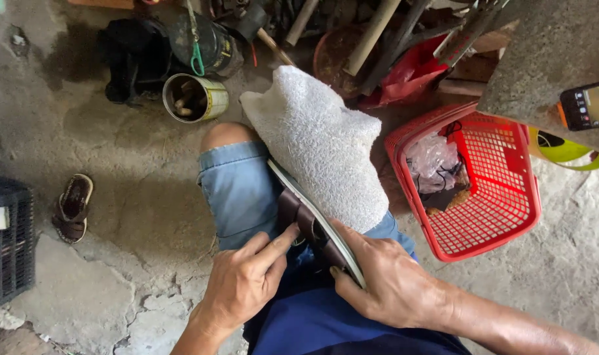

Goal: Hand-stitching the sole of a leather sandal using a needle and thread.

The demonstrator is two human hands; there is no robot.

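The right hand [394,283] grips a white-soled sandal [325,158] on the lap while the left hand [243,283], fingers loosely curled, presses its brown strap [299,217].

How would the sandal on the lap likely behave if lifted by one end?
The sandal looks thin-soled, so it would probably flex rather than stay stiff. Its pale textured sole suggests foam or rubber: likely light and grippy. The right hand steadies its edge while the left hand presses the dark strap.
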